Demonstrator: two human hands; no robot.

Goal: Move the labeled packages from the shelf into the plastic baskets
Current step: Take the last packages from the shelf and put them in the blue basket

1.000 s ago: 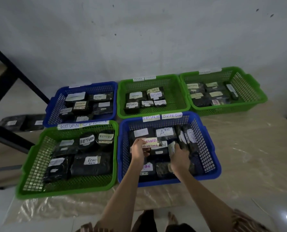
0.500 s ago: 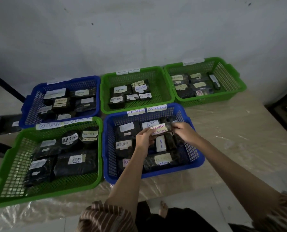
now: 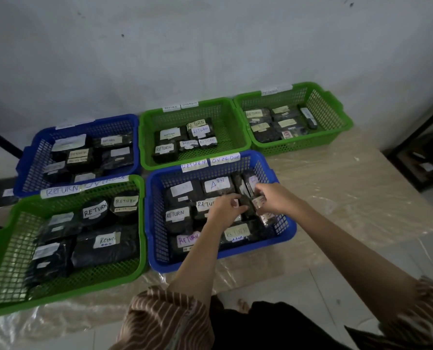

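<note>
Packages wrapped in dark plastic are being settled into the near blue basket (image 3: 289, 229), where both hands are at work. A small labelled package (image 3: 257, 202) is pinched by the right hand (image 3: 273, 198) near the basket's right wall, among packages standing on edge; its label is too blurred to be read. The left hand (image 3: 225, 208) is curled over the packages just beside it, but whether one is gripped cannot be told. The step in hand is judged to be the tucking of this package into the row; the next move would call for a gap to be held open by the left hand while the package is slid down and released. Around the hands, labels reading "RETURN" and "ARN" can be made out, and the basket's far rim is tagged "RETURN" and "OVERDUE". Further out, a green basket (image 3: 3, 248) to the left carries the same rim tags, with "RETURN" labels inside. Behind it stand a far blue basket (image 3: 28, 157), a middle green basket (image 3: 235, 137) and a right green basket (image 3: 336, 114), all on the tabletop (image 3: 349, 198).
</note>
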